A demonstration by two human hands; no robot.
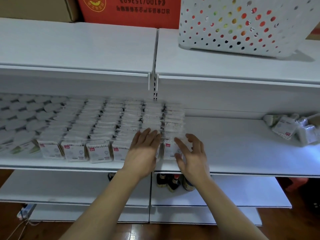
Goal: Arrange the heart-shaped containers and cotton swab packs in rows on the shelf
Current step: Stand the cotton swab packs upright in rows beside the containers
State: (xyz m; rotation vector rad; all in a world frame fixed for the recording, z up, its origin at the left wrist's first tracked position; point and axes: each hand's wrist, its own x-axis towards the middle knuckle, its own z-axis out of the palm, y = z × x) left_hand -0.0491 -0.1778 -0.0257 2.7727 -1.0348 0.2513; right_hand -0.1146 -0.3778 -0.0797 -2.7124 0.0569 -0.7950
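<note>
Rows of swab packs (110,129), about six, fill the shelf (233,153). Left hand (143,151) rests flat, fingers straight, on the fifth row; right hand (190,153) grips the sixth row's front pack (170,150).

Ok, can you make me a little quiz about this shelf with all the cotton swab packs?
1. True or false: the white perforated basket sits on the top shelf, above and to the right of the rows.
2. Which hand lies flat on the packs: A) left hand B) right hand?
3. Fill in: loose cotton swab packs still wait at the ____ end of the middle shelf.

Key: 1 true. 2 A; the right hand curls its fingers around the front cotton swab pack of the last row. 3 right.
</note>
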